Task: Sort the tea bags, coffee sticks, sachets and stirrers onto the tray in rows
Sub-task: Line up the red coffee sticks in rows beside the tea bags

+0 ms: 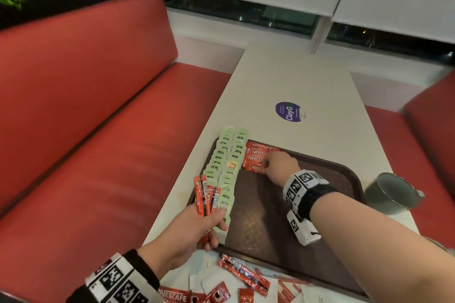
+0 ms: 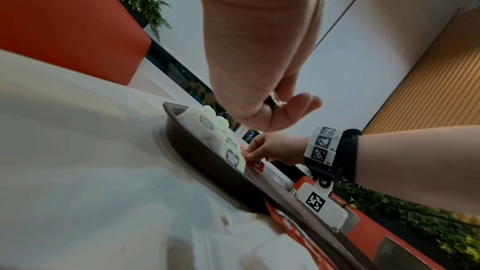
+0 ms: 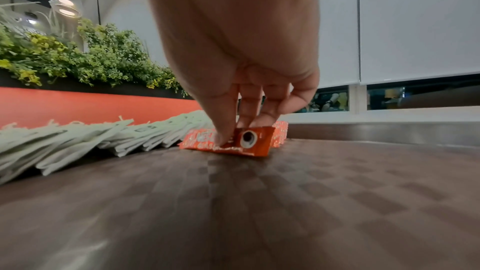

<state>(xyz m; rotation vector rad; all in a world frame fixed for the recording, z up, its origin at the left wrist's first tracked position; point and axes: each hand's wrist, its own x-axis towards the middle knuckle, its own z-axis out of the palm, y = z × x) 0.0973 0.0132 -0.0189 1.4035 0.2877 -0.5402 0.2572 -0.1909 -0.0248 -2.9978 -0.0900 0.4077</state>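
Observation:
The brown tray (image 1: pixel 320 179) carries two rows of green tea bags (image 1: pixel 229 162) along its left side. Beside them at the far end lies a short row of red Nescafe sachets (image 1: pixel 258 154). My right hand (image 1: pixel 265 167) pinches the nearest red sachet (image 3: pixel 255 141) between thumb and fingers, low on the tray floor. My left hand (image 1: pixel 214 226) hovers over the tray's near left corner and grips a fan of red coffee sticks (image 1: pixel 206 194). In the left wrist view the left hand (image 2: pixel 275 114) hides most of those sticks.
Loose red sticks (image 1: pixel 243 273), white sachets (image 1: pixel 204 280) and more Nescafe sachets (image 1: pixel 174 297) lie on the white table (image 1: pixel 307 76) at the near edge. A grey mug (image 1: pixel 391 194) stands right of the tray. Red benches (image 1: pixel 98 130) flank the table.

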